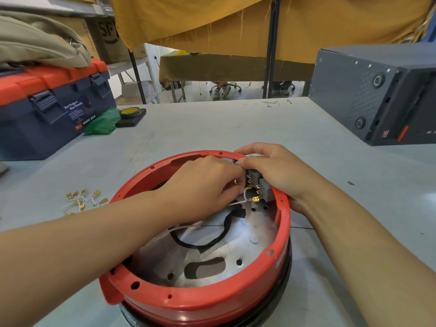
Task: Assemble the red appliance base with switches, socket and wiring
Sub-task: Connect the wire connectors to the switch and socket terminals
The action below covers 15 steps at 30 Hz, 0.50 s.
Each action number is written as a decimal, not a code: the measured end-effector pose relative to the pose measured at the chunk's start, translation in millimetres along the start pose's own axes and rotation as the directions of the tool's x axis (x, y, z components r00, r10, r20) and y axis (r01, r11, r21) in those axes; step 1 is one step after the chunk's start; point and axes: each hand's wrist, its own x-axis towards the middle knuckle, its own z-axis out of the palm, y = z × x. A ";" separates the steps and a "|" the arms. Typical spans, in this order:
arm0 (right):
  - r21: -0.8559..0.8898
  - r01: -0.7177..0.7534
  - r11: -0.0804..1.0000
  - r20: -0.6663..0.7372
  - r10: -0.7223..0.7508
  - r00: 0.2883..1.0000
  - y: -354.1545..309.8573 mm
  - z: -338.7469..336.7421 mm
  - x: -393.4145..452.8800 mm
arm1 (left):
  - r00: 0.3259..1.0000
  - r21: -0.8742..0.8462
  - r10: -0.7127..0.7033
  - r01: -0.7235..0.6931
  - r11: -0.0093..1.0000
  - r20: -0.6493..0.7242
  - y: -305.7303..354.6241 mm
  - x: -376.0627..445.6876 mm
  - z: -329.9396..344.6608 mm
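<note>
The round red appliance base lies open side up on the grey table, its metal floor and a black cable showing inside. Grey switches with metal tabs sit in the far right wall. My left hand reaches inside and pinches a white wire with a brass connector next to the switch tabs. My right hand grips the base's far rim and wall at the switches, thumb on top. Several loose white wires with brass connectors lie on the table to the left.
A blue and red toolbox stands at the left, with a green bag and a tape roll beside it. A dark grey computer case lies at the right. Beyond the table edge hang yellow cloths.
</note>
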 end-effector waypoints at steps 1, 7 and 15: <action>-0.002 0.000 1.000 0.000 0.000 1.000 -0.2 0.2 -0.2 | 1.000 0.002 0.001 -0.001 1.000 -0.004 -0.3 0.0 0.2; -0.009 0.002 1.000 -0.002 -0.002 1.000 0.2 0.3 -0.3 | 1.000 0.003 -0.007 0.008 1.000 -0.023 -0.6 0.7 0.9; -0.033 0.016 0.999 -0.005 -0.016 1.000 0.6 -0.6 0.1 | 1.000 -0.063 -0.018 0.017 0.998 -0.023 -2.0 2.2 -0.6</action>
